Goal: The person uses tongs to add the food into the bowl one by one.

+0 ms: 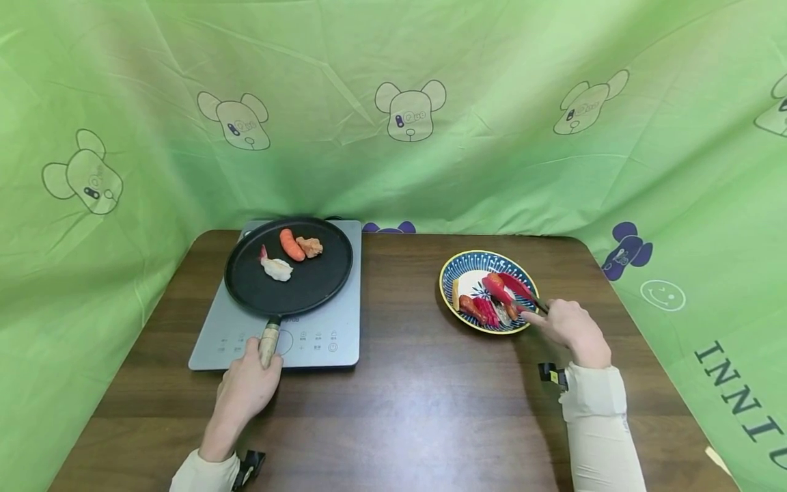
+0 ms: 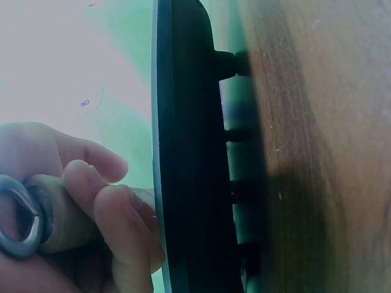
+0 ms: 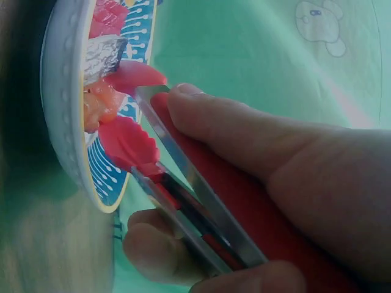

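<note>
My left hand (image 1: 249, 383) grips the wooden handle (image 1: 268, 345) of a flat black frying pan (image 1: 307, 290). In the pan lie a shrimp (image 1: 277, 268), a sausage (image 1: 292, 244) and a small brown piece of meat (image 1: 310, 247). With my right hand (image 1: 572, 328) I hold red-tipped tongs (image 3: 201, 183), their two tips spread apart over a blue-patterned plate (image 1: 458, 261). Between the tips in the right wrist view is an orange-red food piece (image 3: 104, 101). A silvery fish piece (image 3: 105, 58) lies beside it on the plate.
The pan rests on a grey induction cooktop (image 1: 344, 342) at the left of the wooden table (image 1: 406, 383). Other food on the plate includes a yellow strip (image 1: 456, 294) and dark pink slices (image 1: 486, 311). A green curtain (image 1: 344, 171) hangs close behind the table.
</note>
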Demonstrator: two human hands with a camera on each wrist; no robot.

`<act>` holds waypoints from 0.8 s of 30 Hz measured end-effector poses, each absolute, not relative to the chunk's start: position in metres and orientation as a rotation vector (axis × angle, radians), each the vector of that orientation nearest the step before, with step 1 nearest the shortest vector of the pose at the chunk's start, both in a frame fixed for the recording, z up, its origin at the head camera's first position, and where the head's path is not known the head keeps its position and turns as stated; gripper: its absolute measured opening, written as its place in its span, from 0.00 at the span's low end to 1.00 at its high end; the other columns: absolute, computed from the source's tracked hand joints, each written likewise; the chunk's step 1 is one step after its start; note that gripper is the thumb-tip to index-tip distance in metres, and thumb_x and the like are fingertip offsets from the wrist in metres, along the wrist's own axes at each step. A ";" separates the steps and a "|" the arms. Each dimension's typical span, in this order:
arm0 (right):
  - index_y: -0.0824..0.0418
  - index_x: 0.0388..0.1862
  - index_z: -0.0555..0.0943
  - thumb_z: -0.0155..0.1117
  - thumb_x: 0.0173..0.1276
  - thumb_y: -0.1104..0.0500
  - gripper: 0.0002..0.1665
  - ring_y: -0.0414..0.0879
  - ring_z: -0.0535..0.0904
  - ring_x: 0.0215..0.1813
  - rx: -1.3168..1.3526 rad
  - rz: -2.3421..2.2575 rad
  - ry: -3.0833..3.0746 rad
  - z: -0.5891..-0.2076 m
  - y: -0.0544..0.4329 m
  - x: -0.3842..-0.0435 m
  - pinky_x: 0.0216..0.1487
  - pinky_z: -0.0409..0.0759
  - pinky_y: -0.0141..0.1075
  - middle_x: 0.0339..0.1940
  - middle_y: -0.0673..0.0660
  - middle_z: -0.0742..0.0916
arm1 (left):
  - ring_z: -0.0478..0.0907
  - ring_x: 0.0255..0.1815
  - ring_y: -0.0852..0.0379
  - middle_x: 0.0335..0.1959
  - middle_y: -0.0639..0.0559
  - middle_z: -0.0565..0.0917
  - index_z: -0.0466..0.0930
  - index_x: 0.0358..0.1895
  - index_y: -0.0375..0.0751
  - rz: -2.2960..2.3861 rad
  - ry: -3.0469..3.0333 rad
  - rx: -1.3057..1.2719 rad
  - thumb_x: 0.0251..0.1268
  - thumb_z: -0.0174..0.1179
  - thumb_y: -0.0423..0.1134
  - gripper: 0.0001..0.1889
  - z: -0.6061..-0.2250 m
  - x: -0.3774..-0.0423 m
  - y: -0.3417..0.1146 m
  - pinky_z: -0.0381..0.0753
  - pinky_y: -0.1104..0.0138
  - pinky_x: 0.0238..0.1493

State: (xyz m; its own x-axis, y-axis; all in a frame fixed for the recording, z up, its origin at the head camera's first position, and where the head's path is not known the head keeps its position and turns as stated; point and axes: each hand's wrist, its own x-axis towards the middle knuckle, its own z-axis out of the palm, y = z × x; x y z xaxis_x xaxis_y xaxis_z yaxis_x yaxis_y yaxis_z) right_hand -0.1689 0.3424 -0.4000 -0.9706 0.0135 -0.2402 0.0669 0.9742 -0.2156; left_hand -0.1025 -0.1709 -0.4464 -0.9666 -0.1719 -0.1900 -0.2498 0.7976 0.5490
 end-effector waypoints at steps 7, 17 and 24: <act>0.62 0.23 0.74 0.54 0.66 0.37 0.29 0.56 0.75 0.26 -0.002 -0.344 2.943 -0.408 0.342 -0.175 0.28 0.73 0.52 0.23 0.61 0.78 | 0.69 0.19 0.48 0.24 0.42 0.73 0.58 0.61 0.33 0.904 2.851 -0.339 0.64 0.46 0.46 0.26 -0.447 -0.102 -0.171 0.64 0.59 0.18; 0.77 0.46 0.74 0.55 0.63 0.33 0.44 0.60 0.76 0.33 0.094 -0.354 2.902 -0.413 0.339 -0.181 0.36 0.74 0.55 0.35 0.71 0.80 | 0.69 0.19 0.48 0.25 0.41 0.73 0.57 0.61 0.33 0.902 2.853 -0.333 0.64 0.46 0.46 0.27 -0.447 -0.102 -0.171 0.64 0.58 0.18; 0.74 0.38 0.75 0.54 0.64 0.34 0.40 0.56 0.74 0.29 0.092 -0.350 2.882 -0.411 0.338 -0.182 0.32 0.73 0.50 0.29 0.66 0.78 | 0.69 0.19 0.48 0.24 0.42 0.73 0.57 0.62 0.33 0.902 2.848 -0.340 0.65 0.46 0.46 0.27 -0.446 -0.102 -0.171 0.64 0.59 0.18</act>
